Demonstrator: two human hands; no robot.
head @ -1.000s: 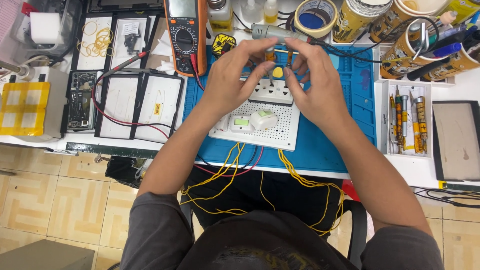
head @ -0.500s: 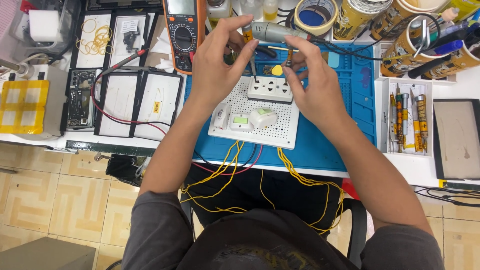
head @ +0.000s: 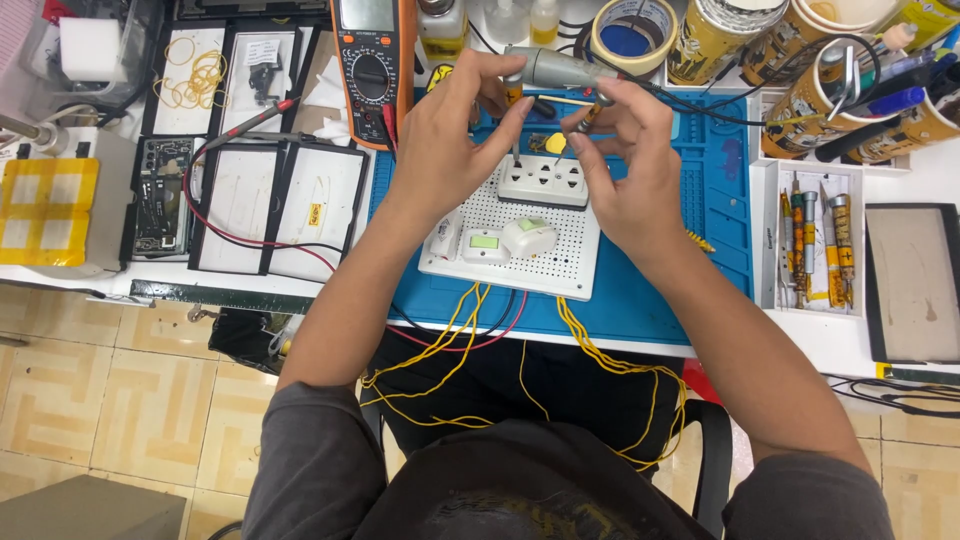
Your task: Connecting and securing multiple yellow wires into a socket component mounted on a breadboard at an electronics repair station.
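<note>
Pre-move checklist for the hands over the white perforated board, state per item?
1. Left hand grips the grey pen-shaped tool: ok.
2. Right hand pinches a thin probe-like piece near the tool tip: ok; exact part cannot tell.
3. White socket block seated on the white perforated board: ok.
4. Tool tip touching the socket block: cannot tell, fingers hide it.
5. Yellow wires hang off the blue mat edge, loose loops: not ok.
6. Multimeter red lead clear of the hands: ok.

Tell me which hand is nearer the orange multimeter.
Left. The left hand is just right of the orange multimeter, gripping the grey power screwdriver. The right hand sits farther right, above the white socket.
</note>
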